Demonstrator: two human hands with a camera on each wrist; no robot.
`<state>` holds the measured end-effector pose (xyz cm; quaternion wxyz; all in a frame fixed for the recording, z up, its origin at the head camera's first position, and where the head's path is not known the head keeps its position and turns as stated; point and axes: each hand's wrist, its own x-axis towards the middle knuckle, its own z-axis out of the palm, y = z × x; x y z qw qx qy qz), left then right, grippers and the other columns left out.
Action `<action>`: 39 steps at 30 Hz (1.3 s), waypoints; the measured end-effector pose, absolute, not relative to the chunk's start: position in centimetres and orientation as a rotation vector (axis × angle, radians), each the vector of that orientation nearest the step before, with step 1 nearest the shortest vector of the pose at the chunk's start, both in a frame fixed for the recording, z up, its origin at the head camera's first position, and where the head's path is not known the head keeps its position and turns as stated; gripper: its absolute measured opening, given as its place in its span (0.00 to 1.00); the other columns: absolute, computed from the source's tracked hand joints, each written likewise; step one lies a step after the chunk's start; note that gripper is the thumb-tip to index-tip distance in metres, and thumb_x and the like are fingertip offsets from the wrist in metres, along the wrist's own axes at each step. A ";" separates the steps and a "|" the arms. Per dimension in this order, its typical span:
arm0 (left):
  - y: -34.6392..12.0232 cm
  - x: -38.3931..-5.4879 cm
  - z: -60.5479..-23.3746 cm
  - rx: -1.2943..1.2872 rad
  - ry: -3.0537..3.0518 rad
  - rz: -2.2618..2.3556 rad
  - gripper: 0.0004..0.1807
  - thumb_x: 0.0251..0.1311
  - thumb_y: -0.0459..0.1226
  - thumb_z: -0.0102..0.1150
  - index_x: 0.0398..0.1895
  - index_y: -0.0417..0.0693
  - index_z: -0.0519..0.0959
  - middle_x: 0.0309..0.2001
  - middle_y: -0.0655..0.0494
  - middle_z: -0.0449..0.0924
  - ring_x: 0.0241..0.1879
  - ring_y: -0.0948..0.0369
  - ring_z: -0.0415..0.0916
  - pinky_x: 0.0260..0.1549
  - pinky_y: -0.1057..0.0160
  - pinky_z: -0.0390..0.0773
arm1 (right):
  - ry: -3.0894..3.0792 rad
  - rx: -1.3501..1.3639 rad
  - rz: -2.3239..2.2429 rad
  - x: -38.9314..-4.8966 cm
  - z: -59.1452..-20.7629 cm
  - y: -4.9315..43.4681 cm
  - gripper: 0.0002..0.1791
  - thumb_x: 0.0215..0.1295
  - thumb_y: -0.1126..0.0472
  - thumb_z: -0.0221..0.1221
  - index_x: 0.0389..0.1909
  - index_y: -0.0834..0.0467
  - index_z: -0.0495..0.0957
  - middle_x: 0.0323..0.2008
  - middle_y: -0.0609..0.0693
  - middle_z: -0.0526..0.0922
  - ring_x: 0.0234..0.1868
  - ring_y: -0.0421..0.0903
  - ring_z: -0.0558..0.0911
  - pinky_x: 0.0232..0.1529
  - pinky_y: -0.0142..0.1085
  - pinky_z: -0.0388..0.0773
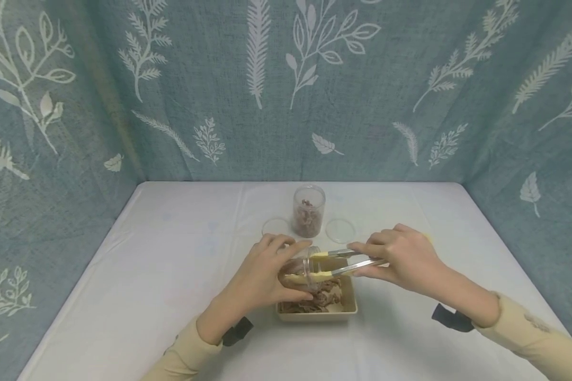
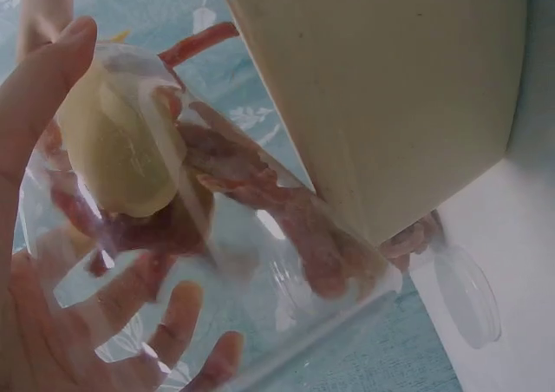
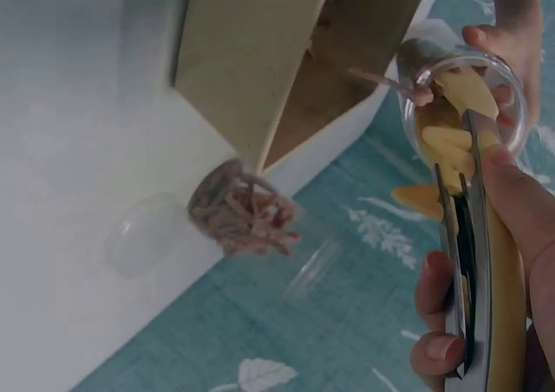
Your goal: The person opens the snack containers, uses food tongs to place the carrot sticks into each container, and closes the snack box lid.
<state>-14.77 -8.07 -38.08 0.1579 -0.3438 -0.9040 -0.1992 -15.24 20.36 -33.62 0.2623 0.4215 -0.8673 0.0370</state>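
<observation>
My left hand [image 1: 257, 275] grips a clear plastic jar [image 1: 297, 269], tipped on its side over a beige tray [image 1: 316, 317], its mouth facing right. Brown, dried-meat-like strips [image 2: 260, 192] lie along the jar's inside wall. In my right hand [image 1: 402, 259] are metal tongs [image 1: 355, 266] with yellow tips. Both tips reach in through the jar's mouth; one yellow tip [image 2: 126, 149] shows through the wall in the left wrist view. A thin strip [image 3: 377, 78] sticks out at the jar's rim in the right wrist view. More strips [image 1: 324, 299] lie in the tray.
Behind the tray stands a second clear jar [image 1: 309, 209], upright and partly filled with brown strips. Clear round lids lie on either side of it, a right lid [image 1: 340, 230] and a left lid [image 1: 275, 226]. A patterned blue-green curtain [image 1: 286, 132] surrounds the white table [image 1: 195, 238].
</observation>
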 end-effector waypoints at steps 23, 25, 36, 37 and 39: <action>-9.4 -14.4 -38.0 -0.981 -2.661 -0.802 0.51 0.31 0.62 0.70 0.66 0.68 0.62 0.53 0.63 0.68 0.50 0.63 0.63 0.46 0.60 0.74 | -2.335 1.128 0.126 -14.8 -31.6 20.9 0.28 0.49 0.30 0.57 0.43 0.45 0.84 0.25 0.38 0.80 0.21 0.34 0.71 0.23 0.30 0.65; -9.7 -14.4 -38.0 -0.970 -2.669 -0.818 0.51 0.31 0.63 0.70 0.66 0.69 0.61 0.53 0.63 0.68 0.50 0.63 0.63 0.46 0.60 0.74 | -2.332 1.129 0.119 -14.8 -31.4 21.2 0.29 0.48 0.30 0.58 0.43 0.46 0.84 0.25 0.39 0.81 0.21 0.35 0.72 0.23 0.30 0.65; -11.2 -14.6 -37.9 -0.832 -2.764 -0.902 0.51 0.33 0.65 0.68 0.67 0.70 0.60 0.54 0.66 0.67 0.53 0.64 0.62 0.50 0.56 0.74 | -2.360 1.083 0.149 -14.4 -30.9 23.7 0.31 0.40 0.34 0.65 0.47 0.45 0.82 0.28 0.39 0.82 0.24 0.35 0.75 0.24 0.30 0.64; -11.3 -14.7 -37.9 -0.823 -2.766 -0.913 0.51 0.33 0.65 0.67 0.67 0.70 0.60 0.54 0.66 0.67 0.54 0.64 0.61 0.51 0.55 0.74 | -2.361 1.077 0.152 -14.4 -31.0 23.9 0.31 0.40 0.35 0.65 0.47 0.45 0.82 0.28 0.39 0.82 0.24 0.34 0.75 0.24 0.30 0.64; -11.5 -14.8 -37.9 -0.812 -2.761 -0.933 0.51 0.33 0.66 0.66 0.67 0.68 0.60 0.54 0.65 0.67 0.55 0.63 0.62 0.52 0.52 0.73 | -2.362 1.062 0.153 -14.3 -31.2 24.3 0.30 0.41 0.35 0.65 0.47 0.45 0.82 0.28 0.38 0.82 0.23 0.33 0.74 0.23 0.29 0.63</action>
